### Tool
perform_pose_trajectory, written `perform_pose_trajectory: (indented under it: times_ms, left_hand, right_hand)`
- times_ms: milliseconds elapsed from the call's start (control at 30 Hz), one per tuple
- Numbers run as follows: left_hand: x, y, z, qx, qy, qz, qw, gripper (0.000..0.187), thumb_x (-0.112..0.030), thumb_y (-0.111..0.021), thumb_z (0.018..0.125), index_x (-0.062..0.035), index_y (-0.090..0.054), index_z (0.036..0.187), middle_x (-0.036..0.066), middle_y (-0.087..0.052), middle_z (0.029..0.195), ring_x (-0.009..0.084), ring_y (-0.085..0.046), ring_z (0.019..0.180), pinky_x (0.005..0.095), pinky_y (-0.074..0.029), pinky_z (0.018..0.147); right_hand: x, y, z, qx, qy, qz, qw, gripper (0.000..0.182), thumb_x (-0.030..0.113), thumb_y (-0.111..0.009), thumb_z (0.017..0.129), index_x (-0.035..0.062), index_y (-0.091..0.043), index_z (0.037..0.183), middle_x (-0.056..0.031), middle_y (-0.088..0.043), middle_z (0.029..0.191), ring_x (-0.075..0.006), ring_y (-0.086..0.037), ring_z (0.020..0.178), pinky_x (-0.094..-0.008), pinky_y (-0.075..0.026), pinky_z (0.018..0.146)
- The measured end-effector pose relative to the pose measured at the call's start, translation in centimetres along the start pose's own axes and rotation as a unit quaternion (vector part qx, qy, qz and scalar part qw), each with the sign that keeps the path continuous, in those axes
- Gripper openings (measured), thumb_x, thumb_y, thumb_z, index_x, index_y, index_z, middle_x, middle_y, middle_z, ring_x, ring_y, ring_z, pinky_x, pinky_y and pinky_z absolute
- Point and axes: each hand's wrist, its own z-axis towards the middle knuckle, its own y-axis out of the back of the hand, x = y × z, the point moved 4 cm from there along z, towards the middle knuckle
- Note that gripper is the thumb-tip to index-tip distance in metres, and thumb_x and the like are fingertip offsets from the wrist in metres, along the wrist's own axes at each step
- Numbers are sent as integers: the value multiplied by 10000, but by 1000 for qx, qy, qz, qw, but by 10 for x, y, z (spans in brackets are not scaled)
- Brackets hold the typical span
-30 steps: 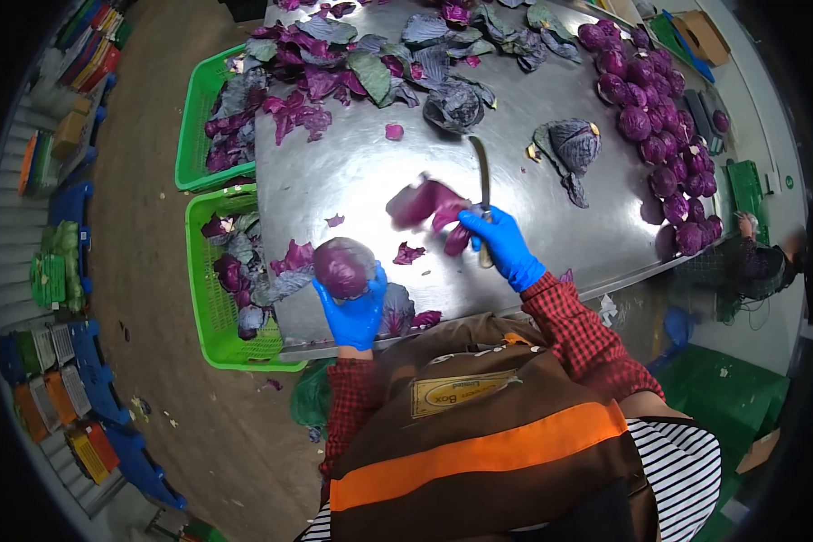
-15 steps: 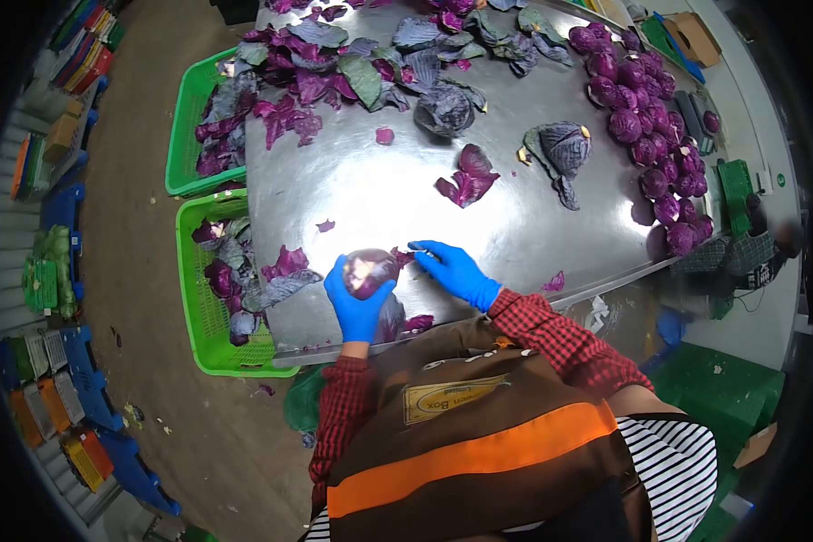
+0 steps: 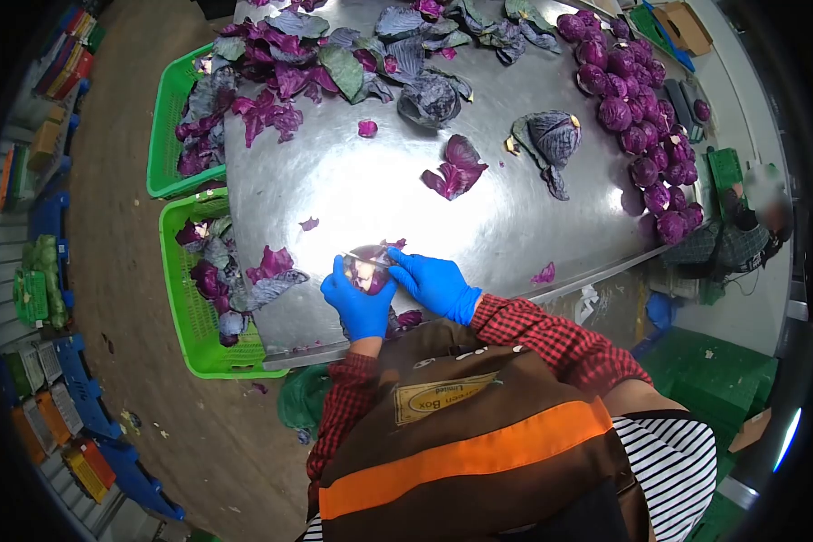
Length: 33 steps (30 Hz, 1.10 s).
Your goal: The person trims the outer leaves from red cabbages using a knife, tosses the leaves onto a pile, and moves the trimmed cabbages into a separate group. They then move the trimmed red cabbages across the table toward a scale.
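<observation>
- The left hand [image 3: 359, 307] is clamped on a cabbage [image 3: 367, 274], digits to either side, its pale cut base facing up between them.
- The right hand [image 3: 437, 285] is curled, its fingers together and seemingly closed on a knife [image 3: 369, 259] — the handle is hidden, but the blade seems to lie across the cabbage, just beyond the left thumb.
- The step looks like trimming the base. To do it well, the left fingers should stay low on the sides, below the blade's line, with the grip firm enough that the round head cannot roll.
- Short, shallow strokes seem best; a deep one might take sound leaf or slip towards the left fingers.
- The blade is better angled away from the left thumb — the two are near each other.
- Beyond the right fingers lie loose leaves [image 3: 457, 169], and farther to their right a cabbage in its outer leaves [image 3: 552, 138].
- Well to the right of both hands is a pile of cabbages [image 3: 637, 113]; to the left of the left fingers, a basket [image 3: 182, 332] holds leaves beside the table [image 3: 551, 230].
</observation>
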Motion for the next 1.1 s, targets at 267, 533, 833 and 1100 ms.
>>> perform_pose_trajectory:
  times_ms: [267, 533, 833, 1100]
  left_hand:
    - [-12, 0, 1, 27, -47, 30, 998, 1025, -319, -915, 589, 7, -363, 1389, 228, -440, 1267, 413, -426, 1185, 504, -360, 1002]
    - [-20, -6, -2, 11, -72, 57, 996, 972, -286, -897, 606, 32, -367, 1356, 242, -447, 1256, 427, -429, 1165, 511, -358, 980]
    - [-26, -12, -5, -19, -104, 101, 989, 954, -273, -878, 620, 30, -353, 1356, 246, -443, 1265, 428, -438, 1164, 514, -352, 975]
    - [-34, -11, -7, 2, -100, 109, 989, 978, -298, -879, 611, 16, -345, 1368, 250, -430, 1293, 426, -430, 1181, 500, -344, 986]
  right_hand:
    - [-6, 4, 0, -55, 10, -6, 998, 407, 370, -492, 999, 113, -580, 1302, -118, -695, 953, -294, -685, 802, -401, -543, 658]
    - [-1, 6, 0, -58, 0, -35, 998, 407, 366, -503, 992, 114, -563, 1306, -102, -691, 890, -278, -683, 777, -396, -540, 629]
    - [-4, -2, 15, -8, -39, -79, 996, 440, 391, -479, 999, 107, -547, 1328, -117, -699, 949, -286, -691, 826, -405, -547, 654]
    - [-20, -3, 13, -67, -70, 52, 994, 447, 406, -452, 1008, 97, -593, 1299, -144, -707, 1015, -307, -691, 890, -415, -547, 742]
